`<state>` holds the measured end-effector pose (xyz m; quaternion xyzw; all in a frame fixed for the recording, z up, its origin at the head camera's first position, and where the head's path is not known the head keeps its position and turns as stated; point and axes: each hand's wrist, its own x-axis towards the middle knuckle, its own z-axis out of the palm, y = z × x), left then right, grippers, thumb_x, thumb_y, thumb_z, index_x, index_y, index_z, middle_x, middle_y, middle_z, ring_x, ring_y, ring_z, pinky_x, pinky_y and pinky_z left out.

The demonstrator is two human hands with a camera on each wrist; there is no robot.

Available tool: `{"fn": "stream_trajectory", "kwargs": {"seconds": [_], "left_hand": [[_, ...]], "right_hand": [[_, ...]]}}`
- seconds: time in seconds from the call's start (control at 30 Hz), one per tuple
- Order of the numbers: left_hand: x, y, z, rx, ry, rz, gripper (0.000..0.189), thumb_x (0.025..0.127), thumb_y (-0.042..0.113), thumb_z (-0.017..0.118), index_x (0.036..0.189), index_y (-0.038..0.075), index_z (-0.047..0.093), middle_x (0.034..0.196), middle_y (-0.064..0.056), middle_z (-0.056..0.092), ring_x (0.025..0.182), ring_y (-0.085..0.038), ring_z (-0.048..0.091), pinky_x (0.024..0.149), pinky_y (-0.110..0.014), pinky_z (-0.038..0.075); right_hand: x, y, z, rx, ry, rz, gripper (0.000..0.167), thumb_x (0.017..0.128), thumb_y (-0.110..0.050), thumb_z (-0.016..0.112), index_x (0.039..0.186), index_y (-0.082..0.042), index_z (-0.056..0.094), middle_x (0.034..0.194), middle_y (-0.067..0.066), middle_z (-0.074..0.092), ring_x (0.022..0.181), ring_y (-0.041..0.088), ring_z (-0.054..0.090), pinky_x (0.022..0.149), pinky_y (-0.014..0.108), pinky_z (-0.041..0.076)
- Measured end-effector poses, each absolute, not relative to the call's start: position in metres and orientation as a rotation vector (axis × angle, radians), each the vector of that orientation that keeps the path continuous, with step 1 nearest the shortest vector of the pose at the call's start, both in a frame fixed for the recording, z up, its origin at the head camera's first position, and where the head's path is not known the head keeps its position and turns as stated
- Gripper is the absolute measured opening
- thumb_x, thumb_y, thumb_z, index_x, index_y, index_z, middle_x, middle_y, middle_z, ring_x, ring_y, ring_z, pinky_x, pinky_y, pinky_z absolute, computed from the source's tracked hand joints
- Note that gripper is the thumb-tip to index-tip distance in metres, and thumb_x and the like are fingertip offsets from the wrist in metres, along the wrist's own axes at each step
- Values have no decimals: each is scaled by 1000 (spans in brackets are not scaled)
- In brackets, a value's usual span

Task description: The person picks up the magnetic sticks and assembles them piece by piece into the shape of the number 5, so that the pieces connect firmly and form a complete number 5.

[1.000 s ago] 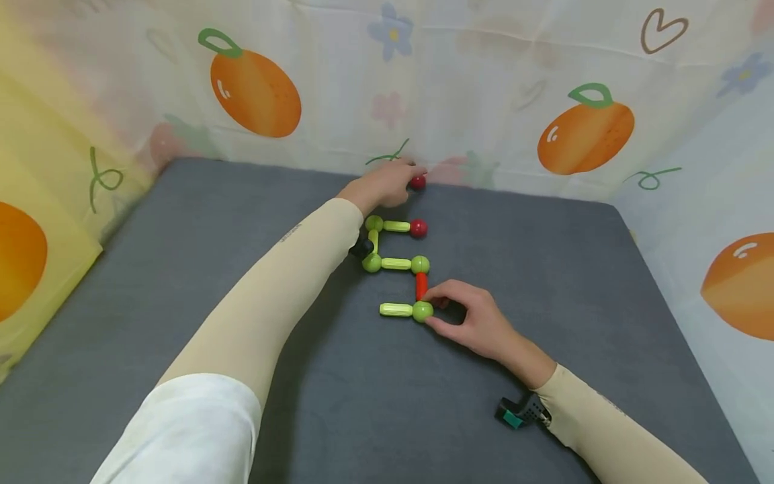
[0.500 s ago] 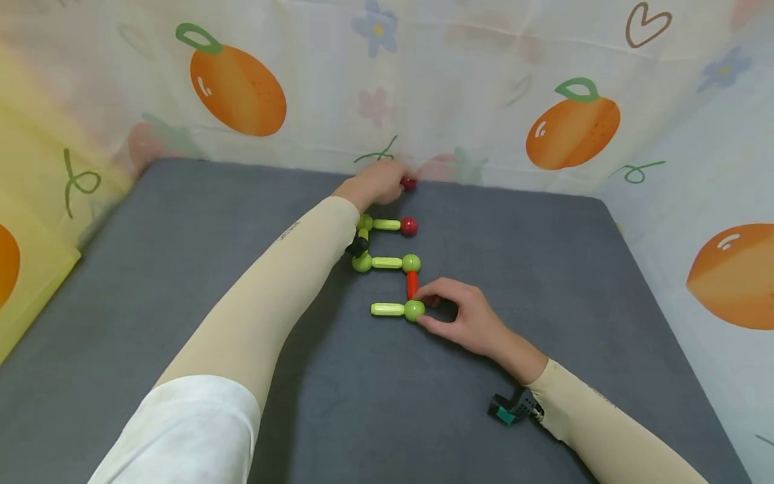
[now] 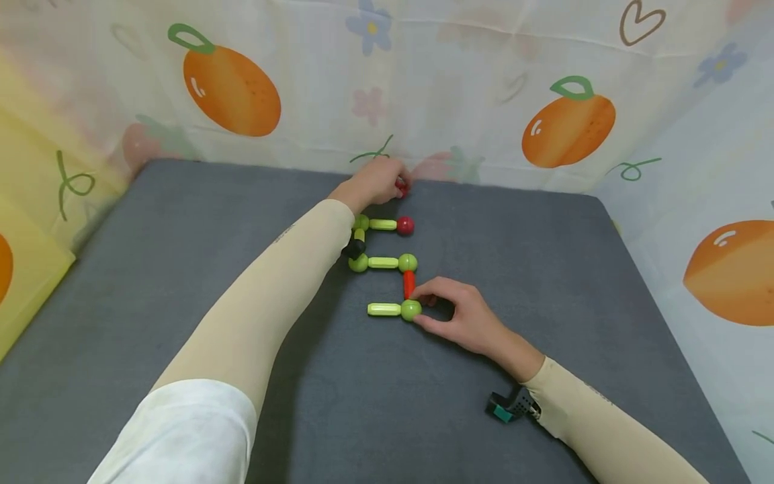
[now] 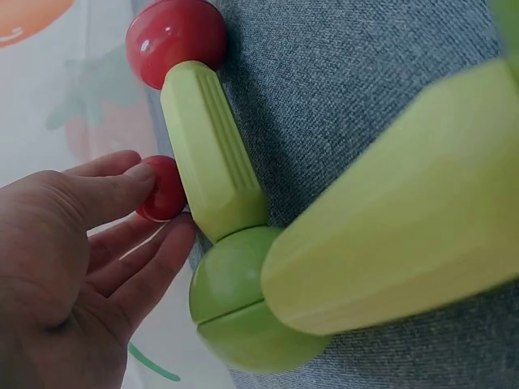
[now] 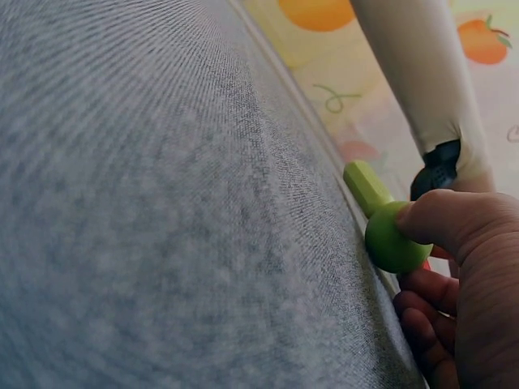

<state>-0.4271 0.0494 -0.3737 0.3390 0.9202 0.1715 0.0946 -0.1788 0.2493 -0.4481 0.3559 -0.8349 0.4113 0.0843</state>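
At the far edge of the table, my left hand (image 3: pixel 375 181) pinches a loose red ball (image 4: pixel 165 190) between thumb and fingers. In front of it lies a zigzag of joined toy rods and balls, probably a magnetic building set. Its top yellow-green rod (image 3: pixel 382 224) ends in another red ball (image 3: pixel 405 225). Lower down, a middle yellow-green rod (image 3: pixel 383 263) leads to a green ball (image 3: pixel 408 263), from which a red rod (image 3: pixel 409 284) runs toward me. My right hand (image 3: pixel 462 312) pinches the nearest green ball (image 3: pixel 411 310), whose yellow-green rod (image 3: pixel 383 309) points left.
A dark grey cloth (image 3: pixel 484 235) covers the table. Behind it hangs a white curtain (image 3: pixel 447 81) printed with oranges, with a yellow part at the left. My left forearm (image 3: pixel 260 289) reaches across the left side, and its wrist camera (image 3: pixel 353 247) overlaps the zigzag's left side.
My left fingers have curled round the loose red ball, which they were reaching over before. My right hand keeps its pinch on the near green ball. The head view has shifted slightly.
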Motion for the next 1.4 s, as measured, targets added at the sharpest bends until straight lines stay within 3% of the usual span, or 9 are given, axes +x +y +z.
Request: {"fn": "stream_trajectory", "kwargs": {"seconds": [0.13, 0.4, 0.63, 0.87, 1.2, 1.4], "left_hand": [[-425, 43, -373, 1016, 2731, 546, 26, 105, 5, 71, 130, 11, 77, 132, -10, 70, 125, -31, 60, 107, -44, 49], [-417, 26, -374, 975, 2737, 645, 34, 105, 12, 74, 139, 6, 72, 134, -12, 70, 128, -32, 62, 109, -44, 48], [-402, -1, -370, 889, 2637, 942, 32, 104, 13, 77, 135, 7, 76, 131, -7, 73, 123, -25, 67, 101, -40, 55], [-377, -23, -366, 889, 2579, 1191, 31, 102, 14, 80, 132, 7, 77, 130, -7, 75, 118, -24, 72, 101, -40, 56], [-330, -53, -363, 882, 2586, 1228, 28, 99, 17, 84, 126, 11, 81, 118, -3, 79, 106, -19, 75, 92, -41, 59], [-296, -70, -363, 887, 2548, 1241, 31, 96, 18, 87, 126, 12, 81, 118, -3, 79, 107, -18, 75, 94, -42, 60]], "right_hand": [[-179, 248, -448, 1050, -2505, 1232, 35, 92, -9, 89, 123, -19, 78, 113, -4, 74, 99, 18, 68, 87, 40, 57], [-178, 247, -446, 1030, -2547, 1250, 30, 93, -12, 88, 121, -21, 78, 114, -8, 73, 102, 14, 67, 91, 36, 56], [-180, 245, -447, 1051, -2535, 1264, 30, 93, -10, 89, 119, -19, 78, 114, -7, 73, 102, 15, 68, 91, 36, 57], [-179, 246, -448, 1030, -2528, 1286, 29, 92, -10, 89, 117, -19, 79, 111, -8, 73, 98, 15, 67, 88, 35, 56], [-178, 246, -447, 1030, -2537, 1284, 30, 92, -11, 90, 119, -20, 79, 113, -8, 73, 100, 13, 67, 89, 33, 56], [-178, 247, -446, 1015, -2541, 1285, 30, 92, -9, 90, 118, -19, 80, 112, -8, 74, 99, 14, 68, 90, 33, 56]]}}
